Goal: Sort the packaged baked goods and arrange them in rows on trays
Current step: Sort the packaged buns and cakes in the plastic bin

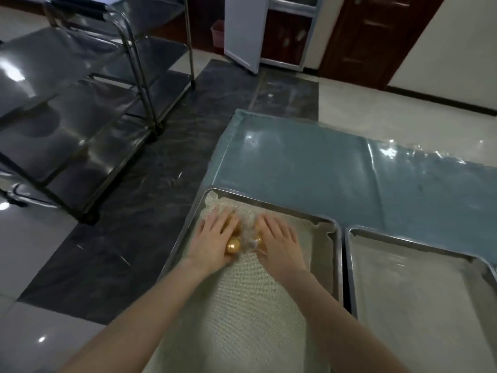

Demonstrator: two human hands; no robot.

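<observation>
Packs (242, 239) of golden buns in clear wrap are lying on the left tray (269, 204), near its far left corner, on top of the mesh liner (242, 305). The hands are covering most of them, so the count cannot be told. The right tray (419, 244) is sitting just beside the left one. No finished row is showing on either, so the arranging is judged to be at its very start.

Risks. Both hands are bearing down on soft goods, and too much pressure could be flattening the buns or splitting the wrap. The wrap is looking slick and crumpled between the hands, so a pack may be sliding askew as the hands come off it. The liner is sitting rucked at the tray's far right corner, and dragging a pack across it could be bunching it further. A first row set crooked to the far edge would be throwing off every row behind it.

Hand pose. The left hand (215, 235) is lying palm down over the left side of the packs, fingers extended, slightly spread and pointing at the far edge. It is pressing rather than gripping. The right hand (279, 238) is doing the same on the right side. Both forearms are reaching in over the near edge.
</observation>
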